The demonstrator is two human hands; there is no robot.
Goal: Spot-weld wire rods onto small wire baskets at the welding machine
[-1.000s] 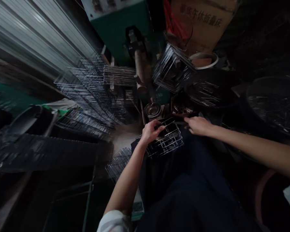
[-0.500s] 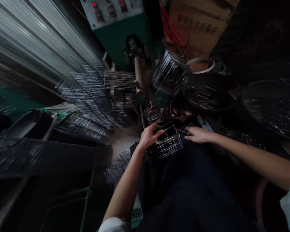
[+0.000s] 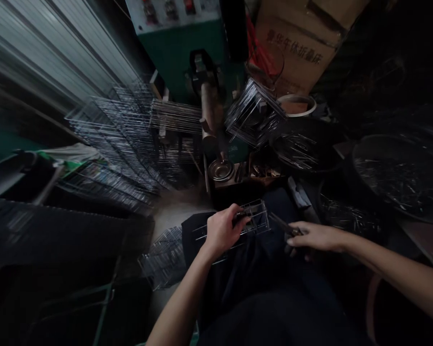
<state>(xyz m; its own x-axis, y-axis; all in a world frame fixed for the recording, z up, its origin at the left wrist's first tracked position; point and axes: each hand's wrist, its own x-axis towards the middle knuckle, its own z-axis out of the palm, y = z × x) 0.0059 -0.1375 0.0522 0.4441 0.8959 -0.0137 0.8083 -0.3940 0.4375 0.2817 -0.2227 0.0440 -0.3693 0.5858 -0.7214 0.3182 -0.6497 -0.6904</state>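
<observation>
My left hand (image 3: 223, 229) is closed around a small wire basket (image 3: 260, 216) over my lap. Its bars stick out on both sides of the fingers, and the hand hides its middle. Just right of the basket, my right hand (image 3: 315, 236) grips a pair of pliers (image 3: 283, 225). The metal jaws point up and left toward the basket's right end, with a small gap between them. Dim light and blur hide the finer wires.
Ahead stands a green machine (image 3: 180, 45) with a thick metal arm (image 3: 208, 110). Stacked wire racks (image 3: 119, 125) fill the left. On the right are a dark basin of metal rods (image 3: 298, 149) and a larger tub (image 3: 393, 168). A cardboard box (image 3: 296, 43) leans behind.
The basket has come down closer to my body and now lies flatter under my left hand. My right hand has moved lower and right, and more of the pliers shows. The view has shifted slightly.
</observation>
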